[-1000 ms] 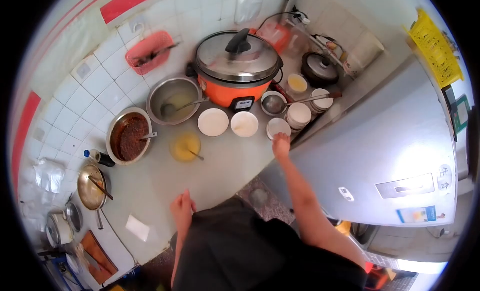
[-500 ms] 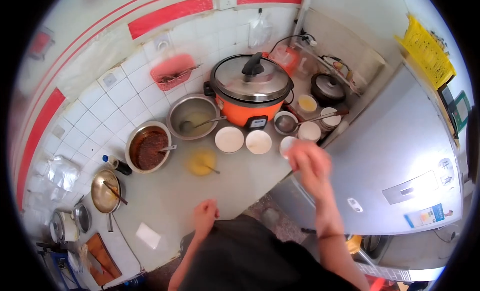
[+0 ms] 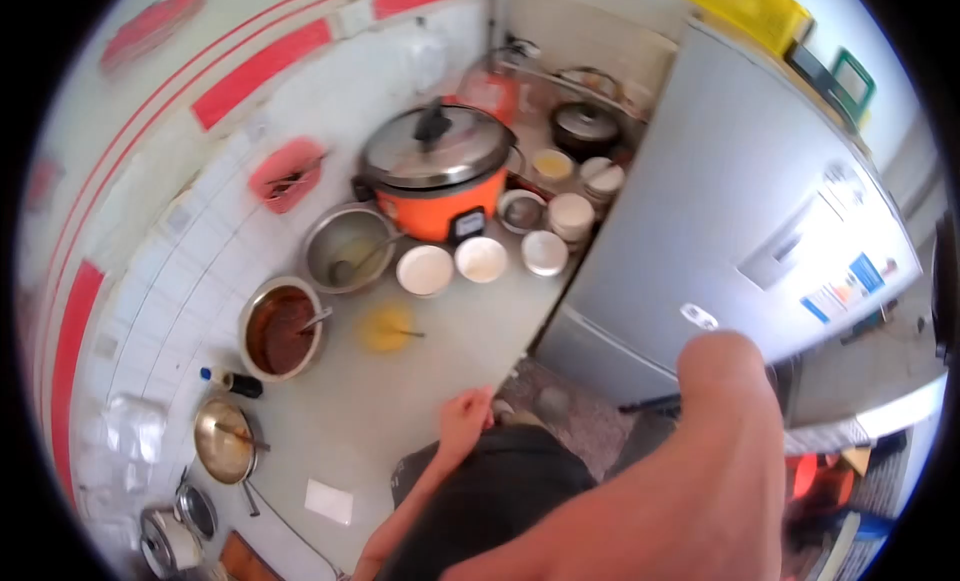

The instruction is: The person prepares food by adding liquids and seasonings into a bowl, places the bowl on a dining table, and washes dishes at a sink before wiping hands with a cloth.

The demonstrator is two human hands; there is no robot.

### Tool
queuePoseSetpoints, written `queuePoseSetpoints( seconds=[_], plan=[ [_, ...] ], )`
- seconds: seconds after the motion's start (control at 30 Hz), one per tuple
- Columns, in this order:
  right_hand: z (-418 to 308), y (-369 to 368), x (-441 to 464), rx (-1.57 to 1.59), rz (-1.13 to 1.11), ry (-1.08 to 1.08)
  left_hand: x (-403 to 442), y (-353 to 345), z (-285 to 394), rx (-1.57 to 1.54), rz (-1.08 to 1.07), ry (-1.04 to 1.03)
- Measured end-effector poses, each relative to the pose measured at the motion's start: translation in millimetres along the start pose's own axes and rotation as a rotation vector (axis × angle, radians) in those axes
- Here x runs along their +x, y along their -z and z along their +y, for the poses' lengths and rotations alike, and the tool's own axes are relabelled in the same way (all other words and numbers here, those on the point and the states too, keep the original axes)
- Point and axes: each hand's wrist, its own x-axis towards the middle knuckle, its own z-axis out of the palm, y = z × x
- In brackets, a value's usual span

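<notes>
My left hand is held at the counter's front edge, close to my dark clothing. Its fingers are curled in, and nothing shows in them. My right arm is bent up close to the camera, its elbow in front of the fridge; the right hand itself is out of sight. Ahead on the counter stand a white bowl, a second white bowl and a third white bowl in a row. A blurred yellow bowl with a utensil in it sits nearer my left hand.
Behind the bowls stands an orange rice cooker, lid on. Metal basins of dark red sauce and pale liquid line the wall. A pan and white paper lie left. The fridge bounds the right side.
My right hand has left the spot by the rightmost white bowl and gone out of view as the arm folded up. The view has turned right; the left hand stays near the counter edge.
</notes>
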Motion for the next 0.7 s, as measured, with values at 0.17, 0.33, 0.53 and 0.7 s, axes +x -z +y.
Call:
queuePoseSetpoints(
  seconds=[0.17, 0.33, 0.53, 0.7],
  plan=[
    [7, -6, 5, 0.322, 0.084, 0.045, -4, 21, -1, -0.059, 0.107, -0.007],
    [154, 18, -6, 0.513, -0.287, -0.854, -11, 43, -8, -0.091, 0.277, -0.016],
    [502, 10, -151, -0.754, -0.111, -0.957, -16, 63, 4, -0.018, 0.535, 0.021],
    [566, -16, -165, -1.021, -0.045, -1.231, -20, 77, -18, -0.046, 0.780, 0.073]
  ],
)
